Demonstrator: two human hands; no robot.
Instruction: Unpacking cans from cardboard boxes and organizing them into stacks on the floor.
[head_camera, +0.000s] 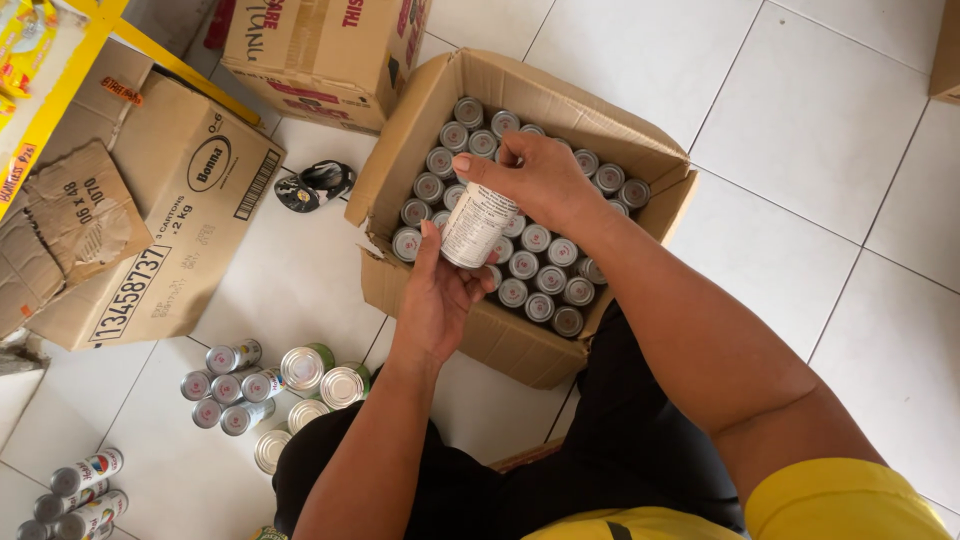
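A small can with a white printed label (477, 226) is held over an open cardboard box (520, 335). My right hand (535, 178) grips its upper end from above. My left hand (437, 295) cups its lower end from below, thumb along the side. The box is packed with several upright cans of the same kind (540, 270), silver tops showing.
Loose small and larger cans (262, 385) lie on the white tiled floor at lower left, more cans (80, 495) at the far corner. Closed cardboard boxes (165, 215) stand at left and top. A black object (313, 184) lies between them. A yellow shelf frame (60, 80) is at top left.
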